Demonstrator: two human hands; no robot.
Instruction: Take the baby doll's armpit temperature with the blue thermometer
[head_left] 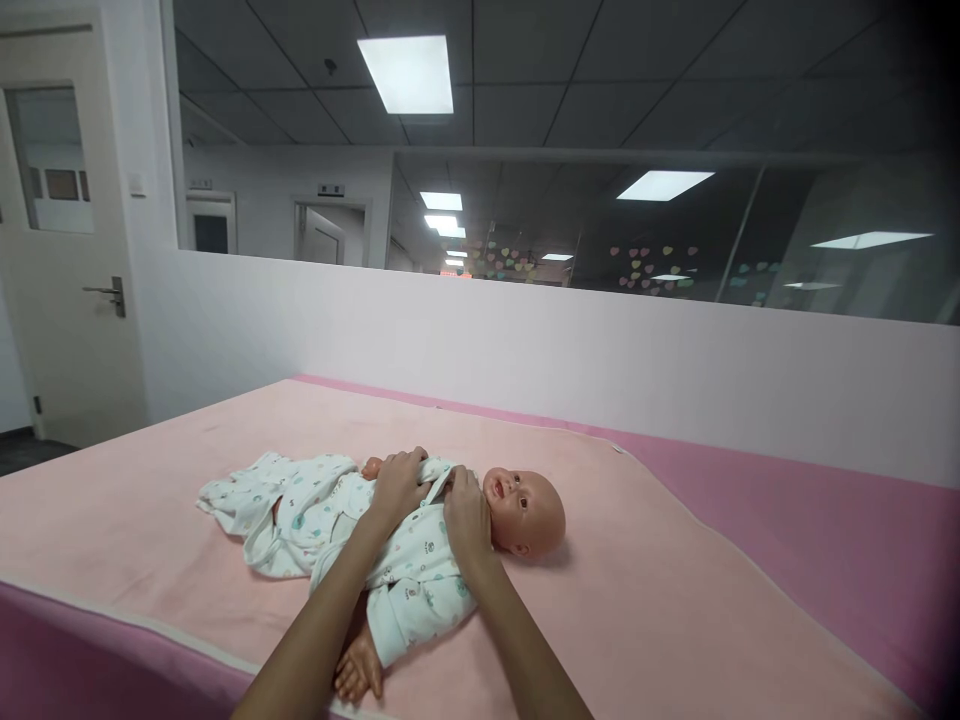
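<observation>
A baby doll (529, 510) lies on its back, its bald head to the right and its legs to the left. It wears a white baby romper (420, 550) with a small coloured print. On the chest, the fingers of my left hand (400, 487) are closed on the front edge of the romper. My right hand (466, 512) pinches the cloth near the neck, just below the doll's chin. The cloth between my hands is slightly lifted. One doll hand (360, 668) sticks out of the near sleeve; the other shows beside my left hand. My fingertips are partly hidden.
A peach-coloured mat (675, 600) covers the pink padded table (847, 530). Behind it rises a white wall (600, 360) with a long window above. A door (67, 260) with a lever handle stands at the far left.
</observation>
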